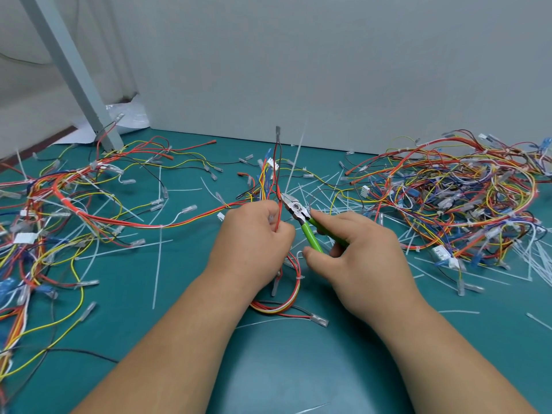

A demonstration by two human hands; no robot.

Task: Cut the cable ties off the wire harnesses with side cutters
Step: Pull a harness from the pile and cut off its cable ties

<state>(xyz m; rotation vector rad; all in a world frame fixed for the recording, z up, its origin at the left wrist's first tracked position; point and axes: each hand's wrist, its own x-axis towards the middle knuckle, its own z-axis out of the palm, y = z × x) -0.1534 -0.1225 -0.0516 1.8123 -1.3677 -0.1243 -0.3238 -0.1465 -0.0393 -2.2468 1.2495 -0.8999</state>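
Note:
My left hand grips a wire harness of red, black and yellow wires, which rises upright above the fist and hangs in a loop below it. My right hand holds green-handled side cutters, fingers curled round the handles. The steel jaws point up and left, and their tip touches the red wire just above my left fist. A long white cable tie sticks up from the harness behind the jaws.
A heap of tangled harnesses lies at the right, another spread of harnesses at the left. Cut white ties litter the green mat. A grey wall stands behind, and a slanted grey post at back left.

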